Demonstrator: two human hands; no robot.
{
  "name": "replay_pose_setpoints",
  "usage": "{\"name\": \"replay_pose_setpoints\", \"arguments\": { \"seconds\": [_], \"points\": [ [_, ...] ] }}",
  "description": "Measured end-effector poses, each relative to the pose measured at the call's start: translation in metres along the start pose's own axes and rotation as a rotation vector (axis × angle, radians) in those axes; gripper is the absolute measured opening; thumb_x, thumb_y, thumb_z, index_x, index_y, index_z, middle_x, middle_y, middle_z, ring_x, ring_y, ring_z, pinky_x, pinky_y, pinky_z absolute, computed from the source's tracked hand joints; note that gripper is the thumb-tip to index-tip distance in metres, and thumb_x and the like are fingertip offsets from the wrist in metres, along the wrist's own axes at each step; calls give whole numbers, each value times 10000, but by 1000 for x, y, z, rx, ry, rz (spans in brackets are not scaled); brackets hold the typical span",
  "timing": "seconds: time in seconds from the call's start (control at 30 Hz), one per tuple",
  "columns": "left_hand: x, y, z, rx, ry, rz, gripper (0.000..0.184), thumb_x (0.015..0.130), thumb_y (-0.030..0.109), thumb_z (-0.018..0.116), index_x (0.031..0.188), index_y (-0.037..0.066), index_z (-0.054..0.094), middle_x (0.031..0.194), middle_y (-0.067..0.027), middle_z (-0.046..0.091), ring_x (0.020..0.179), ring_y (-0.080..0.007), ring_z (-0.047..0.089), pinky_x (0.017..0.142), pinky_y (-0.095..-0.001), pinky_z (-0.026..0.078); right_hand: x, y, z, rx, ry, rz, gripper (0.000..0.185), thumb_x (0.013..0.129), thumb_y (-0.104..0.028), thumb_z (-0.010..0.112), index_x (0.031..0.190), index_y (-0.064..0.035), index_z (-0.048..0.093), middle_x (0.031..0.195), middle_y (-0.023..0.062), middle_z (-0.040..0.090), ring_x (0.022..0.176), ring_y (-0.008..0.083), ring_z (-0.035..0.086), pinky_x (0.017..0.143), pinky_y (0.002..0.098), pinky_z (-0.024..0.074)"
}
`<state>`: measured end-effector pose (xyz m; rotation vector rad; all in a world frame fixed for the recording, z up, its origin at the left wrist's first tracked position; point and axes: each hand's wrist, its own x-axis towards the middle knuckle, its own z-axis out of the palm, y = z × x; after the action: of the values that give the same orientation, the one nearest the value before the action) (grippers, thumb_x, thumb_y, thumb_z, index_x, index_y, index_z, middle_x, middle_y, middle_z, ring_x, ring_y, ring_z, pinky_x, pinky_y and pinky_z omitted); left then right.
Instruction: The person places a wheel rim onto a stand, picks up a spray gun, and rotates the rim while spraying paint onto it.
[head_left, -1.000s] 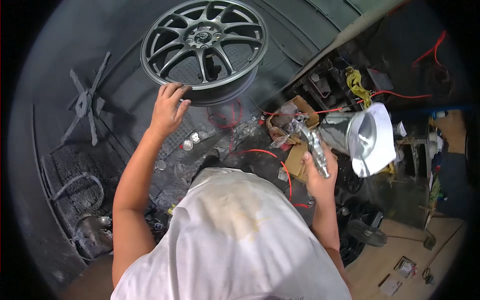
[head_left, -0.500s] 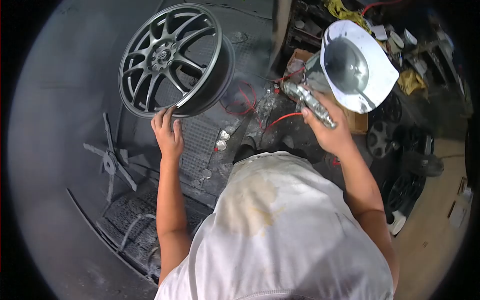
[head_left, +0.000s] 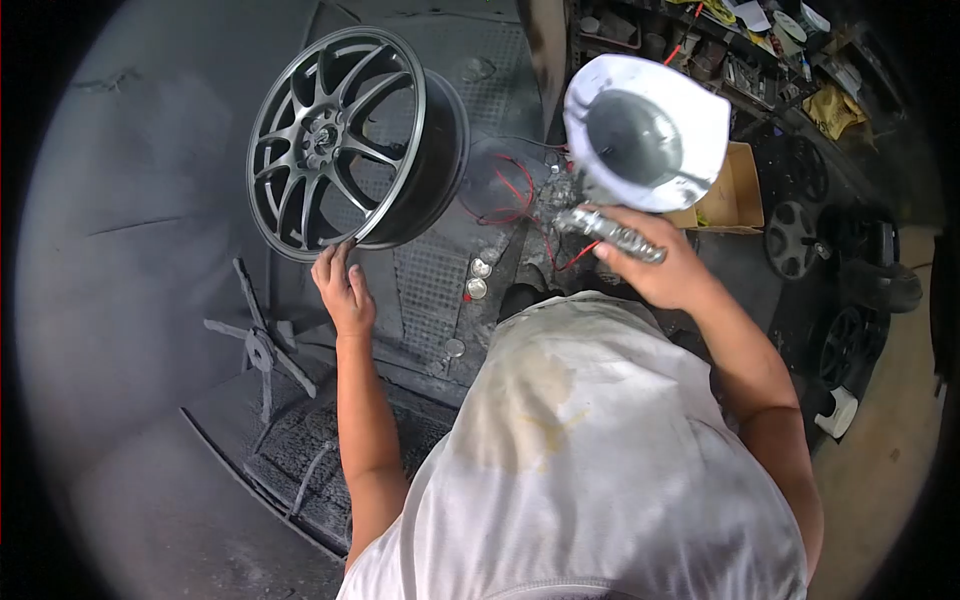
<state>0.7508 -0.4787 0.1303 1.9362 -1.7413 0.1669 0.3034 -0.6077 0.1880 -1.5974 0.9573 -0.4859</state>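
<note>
A dark grey alloy wheel with thin split spokes stands at the upper left, its face toward me. My left hand is at its lower edge, fingertips on the lip and thumb apart from it. My right hand is closed around a spray gun wrapped in silvery, paint-coated covering. Above the gun sits a white paper-like cup with grey liquid inside. The gun's nozzle end points left, apart from the wheel. The trigger is hidden from me.
A red hose loops on the floor behind the gun. A grey star-shaped stand is at left. Small round lids lie on the floor. A cardboard box, cluttered shelves and more wheels are at right.
The spray gun and cup have moved left and the cup has tilted. The whole view has shifted slightly. My left hand stays at the wheel's lower edge.
</note>
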Motion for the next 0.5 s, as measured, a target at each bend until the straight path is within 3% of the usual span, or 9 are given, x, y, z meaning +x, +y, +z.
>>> {"name": "replay_pose_setpoints", "arguments": {
  "seconds": [0.07,0.1,0.23,0.33,0.37,0.47,0.5],
  "points": [
    [-2,-12,-4,-17,-3,9,372,1028,270,532,1263,28,688,1242,-156,636,1211,-357,528,1081,-466,394,1,2,-14,11,51,52,432,963,-192,698,1371,-63,643,1149,131,738,996,208,696,929,338,525],
    [-3,-20,-7,-36,-7,15,363,1020,259,540,1251,25,693,1236,-155,639,1199,-358,542,1073,-470,403,5,8,-17,10,102,-57,451,984,-181,693,1415,-67,623,881,12,651,740,84,587,720,267,515],
    [-2,-42,-21,1,-54,27,330,1010,220,544,1236,33,695,1228,-157,643,1172,-367,580,1089,-500,408,7,6,-35,-77,210,-76,497,986,-238,698,1441,-64,600,886,23,649,759,90,589,705,260,498],
    [-1,-59,-32,111,-58,40,311,1012,208,536,1223,43,693,1210,-146,657,1181,-368,593,1148,-537,362,6,2,-34,-74,323,-142,514,983,-243,704,1445,-48,591,885,26,649,770,90,589,718,266,499],
    [1,-57,-33,126,-46,-15,294,1011,194,534,1209,46,691,1193,-140,669,1189,-368,602,1183,-568,315,4,3,-31,-37,302,-76,484,980,-233,705,1415,-45,610,1088,86,676,984,154,617,885,304,481],
    [5,-48,-34,157,-50,-39,288,1002,178,537,1204,45,695,1198,-147,667,1179,-372,602,1180,-571,315,-11,-4,-21,10,135,42,451,972,-221,712,1387,-62,634,1197,133,710,1091,194,656,978,335,489],
    [7,-29,-33,141,-85,-3,295,992,174,546,1206,37,695,1186,-149,664,1159,-384,595,1147,-538,359,-18,-4,-15,24,59,62,441,969,-217,715,1378,-67,642,1233,148,721,1126,207,669,1008,346,491]
  ]
}}
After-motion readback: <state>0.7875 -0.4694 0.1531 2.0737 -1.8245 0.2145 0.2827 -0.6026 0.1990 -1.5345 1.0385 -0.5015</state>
